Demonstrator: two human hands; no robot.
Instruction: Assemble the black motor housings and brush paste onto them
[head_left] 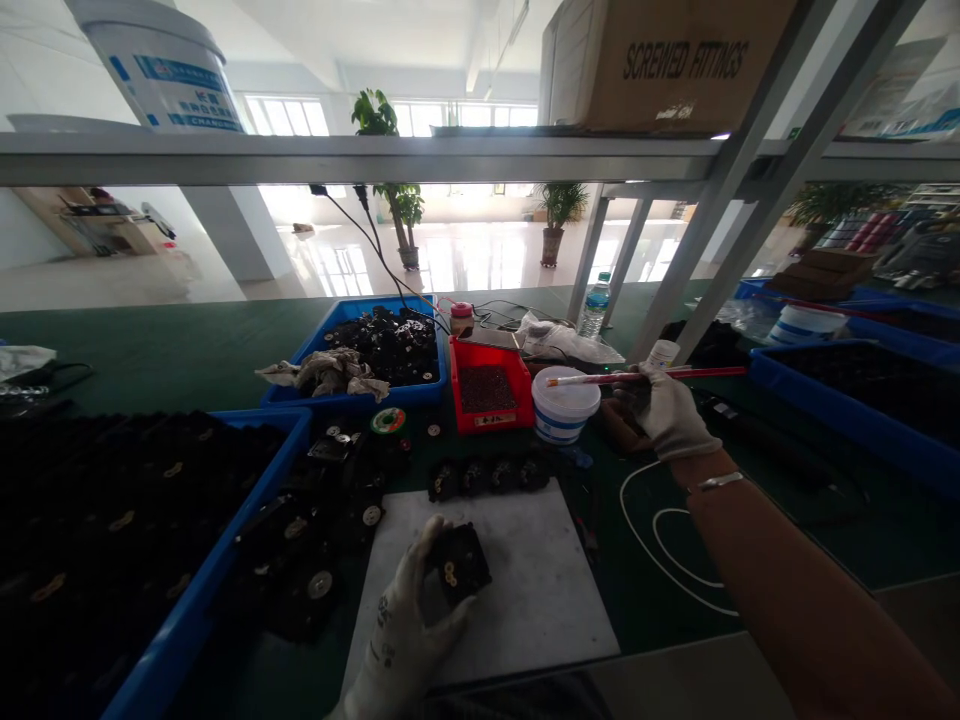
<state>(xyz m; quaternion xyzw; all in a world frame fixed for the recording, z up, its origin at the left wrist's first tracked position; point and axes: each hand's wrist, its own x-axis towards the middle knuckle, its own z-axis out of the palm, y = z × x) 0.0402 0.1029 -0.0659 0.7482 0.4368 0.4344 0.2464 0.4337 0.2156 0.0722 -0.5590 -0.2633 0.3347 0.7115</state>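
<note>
My left hand [409, 620], in a whitish glove, grips a black square part [463, 562] with small brass pieces on its face. It holds this part over a pale grey board [525, 600]. My right hand [671, 412], also gloved, is closed around a long, thin red-handled brush [697, 372]. The brush lies nearly level, its left end above the rim of a small white tub [564, 425]. Several small dark parts [502, 474] stand in a row along the far edge of the board.
Loose black parts [300, 560] and a large blue bin [247, 500] lie to the left. Behind are another blue bin [337, 402], a red bin [491, 420] of tiny pieces and a water bottle [596, 305]. A white cable [637, 540] curls at right; a metal shelf beam [375, 160] crosses above.
</note>
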